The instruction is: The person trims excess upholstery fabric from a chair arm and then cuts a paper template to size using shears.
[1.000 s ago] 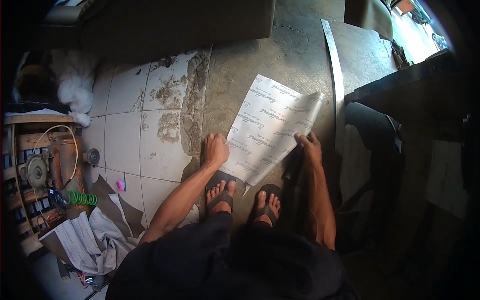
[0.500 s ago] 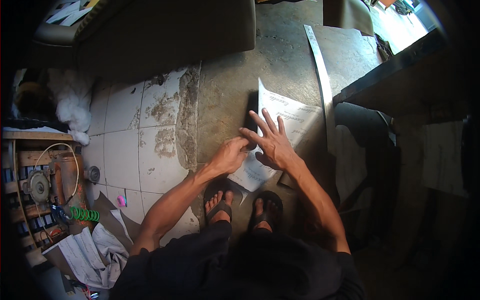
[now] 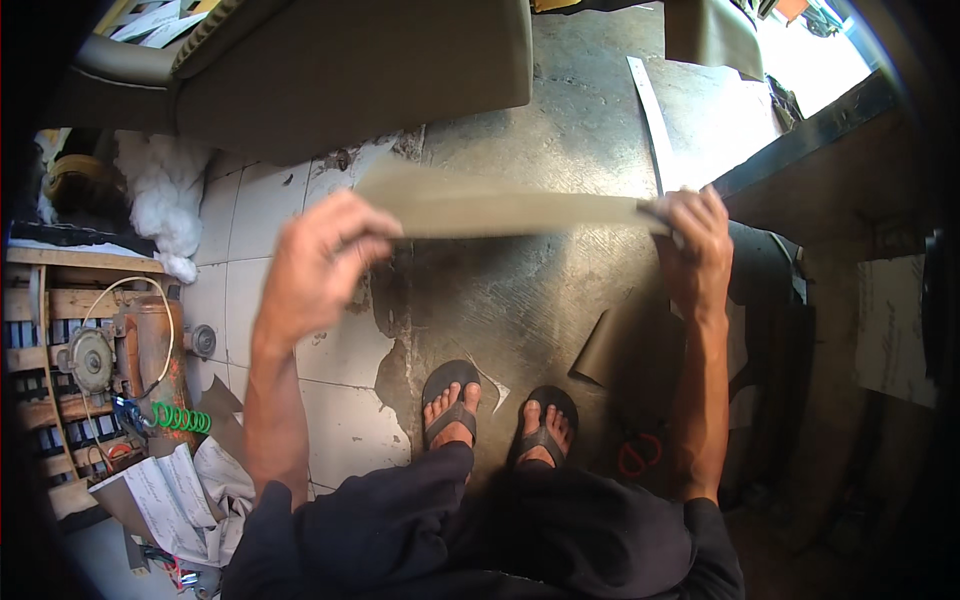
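Hands: both raised in front of the body, well apart, with one brown sheet stretched between them.
Left hand (image 3: 318, 262): blurred, thumb and fingers closed on the left end of the sheet.
Sheet (image 3: 510, 214): in the air above the floor, running almost level from hand to hand, its brown face showing; its upper left part is smeared by motion.
Right hand (image 3: 692, 245): fingers curled tightly over the right end of the sheet.
Wooden rack (image 3: 28, 358): slatted, at the far left.
Rusty tank (image 3: 160, 345): upright beside the rack, with a green coiled hose (image 3: 182, 418) near its lower part.
Scraps (image 3: 172, 500): crumpled in a heap below the hose, white printed side partly showing.
White stuffing (image 3: 165, 205): a fluffy pile above the tank.
Floor tiles (image 3: 250, 305): pale, chipped along the edge by the bare concrete.
Sandals (image 3: 465, 420): dark, on the person's two feet, just apart.
Brown piece (image 3: 596, 352): on the concrete, right of the feet, partly in shadow.
Red loops (image 3: 640, 455): below that piece, too dark to identify.
Metal strip (image 3: 650, 115): long and straight, lying beyond the right hand.
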A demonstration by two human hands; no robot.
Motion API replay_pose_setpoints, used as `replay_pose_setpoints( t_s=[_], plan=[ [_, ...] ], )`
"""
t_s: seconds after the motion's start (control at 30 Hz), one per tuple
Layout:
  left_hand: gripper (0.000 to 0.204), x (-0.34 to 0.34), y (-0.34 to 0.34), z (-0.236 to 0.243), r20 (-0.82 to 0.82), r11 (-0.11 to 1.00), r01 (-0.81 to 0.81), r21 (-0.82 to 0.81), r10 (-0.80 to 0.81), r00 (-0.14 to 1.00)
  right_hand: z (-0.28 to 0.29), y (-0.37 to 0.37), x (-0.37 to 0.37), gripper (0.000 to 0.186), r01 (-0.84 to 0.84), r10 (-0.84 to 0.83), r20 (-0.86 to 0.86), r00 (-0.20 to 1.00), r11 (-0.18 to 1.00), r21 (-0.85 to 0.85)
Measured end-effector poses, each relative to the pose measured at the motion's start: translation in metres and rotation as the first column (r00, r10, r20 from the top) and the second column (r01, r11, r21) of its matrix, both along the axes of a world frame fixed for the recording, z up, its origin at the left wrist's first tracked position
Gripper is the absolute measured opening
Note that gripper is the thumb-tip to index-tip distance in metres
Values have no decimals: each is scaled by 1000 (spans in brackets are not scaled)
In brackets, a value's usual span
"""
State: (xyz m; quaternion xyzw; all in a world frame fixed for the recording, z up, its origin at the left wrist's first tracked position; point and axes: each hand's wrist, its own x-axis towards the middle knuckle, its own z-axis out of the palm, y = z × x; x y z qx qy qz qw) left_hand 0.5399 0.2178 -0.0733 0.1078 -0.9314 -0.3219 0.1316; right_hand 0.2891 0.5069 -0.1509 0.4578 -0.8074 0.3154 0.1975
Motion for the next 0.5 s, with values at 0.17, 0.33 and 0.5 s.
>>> replay_pose_setpoints(
  t_s=[0.17, 0.33, 0.5],
  plan=[
    [13, 55, 35, -145, 308, 978, -90, 189, 28, 951, -107, 55, 37, 22, -204, 56, 393, 918, 915, 348],
    [16, 87, 71, -247, 545, 959, -125, 256, -37, 837, -182, 103, 61, 20, -229, -55, 484, 873, 831, 507],
    [14, 62, 26, -240, 403, 974, -145, 177, 62, 913, -179, 83, 38, 21, -156, -72, 760, 646, 962, 224]
  ],
)
